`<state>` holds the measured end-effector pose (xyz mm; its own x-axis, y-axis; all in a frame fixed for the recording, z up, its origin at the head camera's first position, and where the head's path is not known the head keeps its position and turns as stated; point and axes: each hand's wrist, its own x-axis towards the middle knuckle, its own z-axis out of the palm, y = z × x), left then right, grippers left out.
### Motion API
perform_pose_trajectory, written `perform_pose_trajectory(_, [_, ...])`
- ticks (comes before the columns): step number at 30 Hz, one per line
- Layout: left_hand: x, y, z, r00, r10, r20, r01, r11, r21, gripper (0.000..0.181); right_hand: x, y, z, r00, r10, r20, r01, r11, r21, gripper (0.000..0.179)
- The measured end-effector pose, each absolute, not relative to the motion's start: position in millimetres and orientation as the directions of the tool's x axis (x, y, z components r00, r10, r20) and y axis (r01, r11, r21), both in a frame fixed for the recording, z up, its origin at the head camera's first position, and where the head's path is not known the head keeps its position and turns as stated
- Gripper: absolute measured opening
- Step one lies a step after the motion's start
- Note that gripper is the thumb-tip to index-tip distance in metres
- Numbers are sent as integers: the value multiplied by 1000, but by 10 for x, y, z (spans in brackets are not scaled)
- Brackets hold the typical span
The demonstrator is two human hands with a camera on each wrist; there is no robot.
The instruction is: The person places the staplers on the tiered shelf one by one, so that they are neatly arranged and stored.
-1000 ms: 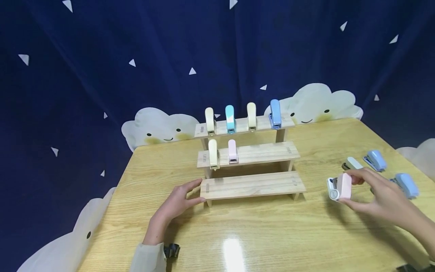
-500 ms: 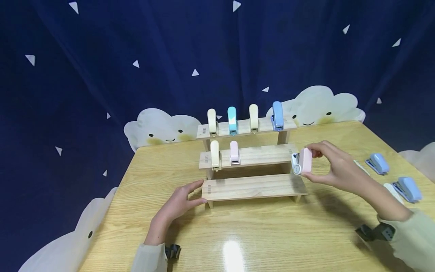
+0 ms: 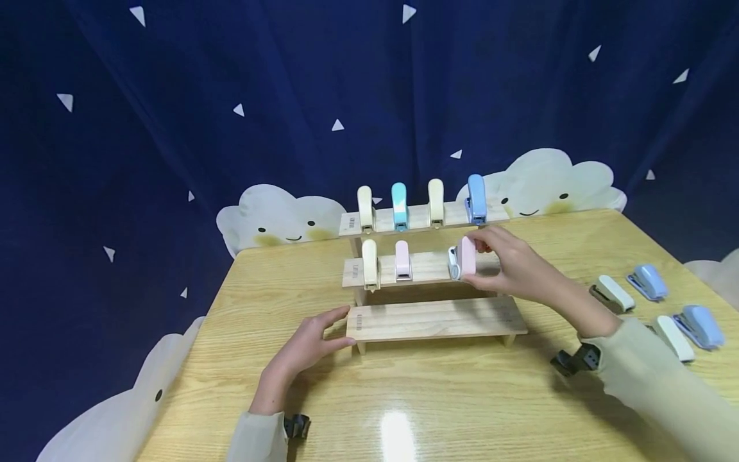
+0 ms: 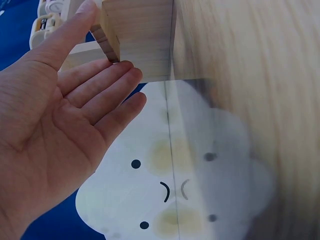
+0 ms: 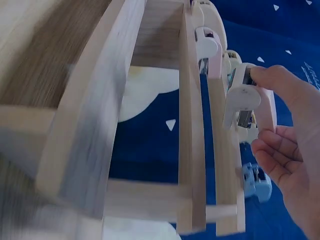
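A three-step wooden stand (image 3: 433, 319) stands on the table. My right hand (image 3: 514, 266) pinches a pink-and-white stapler (image 3: 466, 258) between thumb and fingers, over the right half of the middle step. In the right wrist view the held stapler (image 5: 267, 107) is tilted, its pink side against the fingers. On the middle step stand a cream stapler (image 3: 370, 264) and a light pink stapler (image 3: 403, 260). The top step bears two cream staplers, a turquoise stapler (image 3: 399, 205) and a blue stapler (image 3: 476, 199). My left hand (image 3: 306, 346) rests with extended fingers at the bottom step's left end.
To the right on the table (image 3: 462, 398) lie two blue staplers, the farther blue one (image 3: 648, 282) near the edge, and two white staplers, one white one (image 3: 614, 293) closest to my right forearm. A dark blue curtain (image 3: 288, 77) with white clouds hangs behind.
My right hand has carried the pink-and-white stapler leftward from the table's right side to over the middle step. The left hand stays at the stand's end.
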<state>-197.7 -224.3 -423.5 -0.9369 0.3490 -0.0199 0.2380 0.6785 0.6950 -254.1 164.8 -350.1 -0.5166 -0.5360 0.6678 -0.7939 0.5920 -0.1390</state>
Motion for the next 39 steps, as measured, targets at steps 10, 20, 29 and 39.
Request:
perform_pose_trajectory(10, [-1974, -2233, -4250, -935, 355, -27, 235, 674, 700, 76, -2642, 1436, -3459, -603, -573, 555, -759, 626, -178, 62])
perform_pose_trajectory(20, [-1977, -2237, -4267, -932, 362, -15, 252, 676, 692, 76, -2746, 1344, -3391, -700, -600, 387, -705, 667, -241, 60])
perform_pose_trajectory(29, [-1980, -2238, -4244, -931, 364, -19, 250, 677, 693, 74, -2812, 1330, -3407, -695, -618, 369, -716, 646, -266, 52])
perform_pose_trajectory(39, [-1979, -2259, -4241, -931, 365, -13, 255, 675, 692, 75, -2777, 1355, -3390, -702, -604, 378, -708, 651, -275, 61])
